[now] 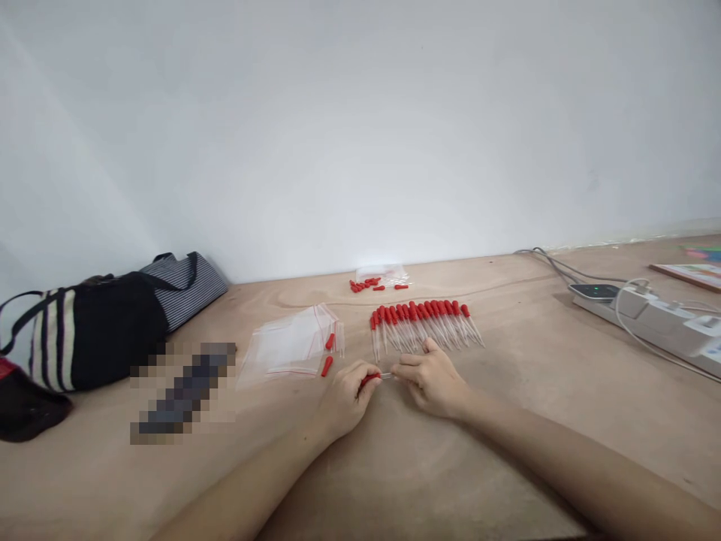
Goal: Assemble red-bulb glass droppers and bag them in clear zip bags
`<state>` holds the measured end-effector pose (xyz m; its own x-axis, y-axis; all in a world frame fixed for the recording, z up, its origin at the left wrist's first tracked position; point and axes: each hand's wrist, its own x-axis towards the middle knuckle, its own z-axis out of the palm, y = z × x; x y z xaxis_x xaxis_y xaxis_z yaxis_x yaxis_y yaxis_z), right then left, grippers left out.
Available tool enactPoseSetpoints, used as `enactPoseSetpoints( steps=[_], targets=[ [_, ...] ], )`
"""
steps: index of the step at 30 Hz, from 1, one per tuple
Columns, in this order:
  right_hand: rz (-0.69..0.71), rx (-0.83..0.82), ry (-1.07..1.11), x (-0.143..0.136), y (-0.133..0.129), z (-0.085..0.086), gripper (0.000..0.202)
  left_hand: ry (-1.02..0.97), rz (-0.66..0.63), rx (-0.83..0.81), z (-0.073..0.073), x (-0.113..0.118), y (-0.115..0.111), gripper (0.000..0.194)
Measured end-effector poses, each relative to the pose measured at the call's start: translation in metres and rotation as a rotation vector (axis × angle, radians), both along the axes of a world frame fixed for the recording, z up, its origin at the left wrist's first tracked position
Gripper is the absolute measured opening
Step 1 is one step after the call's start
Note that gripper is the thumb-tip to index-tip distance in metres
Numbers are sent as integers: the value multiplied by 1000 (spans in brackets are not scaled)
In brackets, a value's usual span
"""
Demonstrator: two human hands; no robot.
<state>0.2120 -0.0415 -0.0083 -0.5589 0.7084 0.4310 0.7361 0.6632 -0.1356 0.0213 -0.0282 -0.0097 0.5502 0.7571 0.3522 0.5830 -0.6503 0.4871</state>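
Observation:
My left hand (345,397) is closed around a red rubber bulb (369,379), most of which its fingers cover. A clear dropper tube (386,376) runs from the bulb towards my right hand (432,382), which pinches the tube's other end. How far the tube sits inside the bulb is hidden. Just beyond my hands lies a row of droppers (420,312), their red bulbs pointing away and clear tips towards me. Two loose red bulbs (327,366) lie left of the row, beside a few clear tubes (341,340).
Clear zip bags (287,342) are spread on the wooden table (535,443) at left. Against the wall are more red bulbs (360,285) and a bag of tubes (383,273). A black striped bag (113,327) and a blurred-out object (183,392) lie left; a power strip (653,312) with cables stands right.

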Motion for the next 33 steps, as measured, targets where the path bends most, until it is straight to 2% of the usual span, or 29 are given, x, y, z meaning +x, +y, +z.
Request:
enactPoseSetpoints(
  steps=[8, 16, 19, 22, 24, 26, 30, 33],
  targets=[
    [23, -374, 216, -5, -3, 11, 24, -10, -58, 54, 3, 0, -5, 14],
    [48, -523, 323, -8, 2, 5, 28, -5, -91, 61, 7, 1, -8, 15],
    [56, -602, 445, -8, 5, 0, 27, -58, -78, 17, 3, 0, -4, 13],
    [29, -640, 597, -8, 8, -4, 29, -292, 27, -104, -2, 2, 5, 15],
    [9, -654, 662, -9, 10, -6, 32, -523, 81, -267, -5, 6, 8, 28],
    [10, -671, 705, -11, 10, -7, 35, -698, 86, -449, -6, 11, 9, 31],
    [86, -666, 729, -17, 6, -6, 36, -880, 80, -647, -2, 19, 6, 27],
    [59, -566, 638, -16, 2, -4, 28, -915, 199, -670, 8, 17, 12, 25]
  ],
)
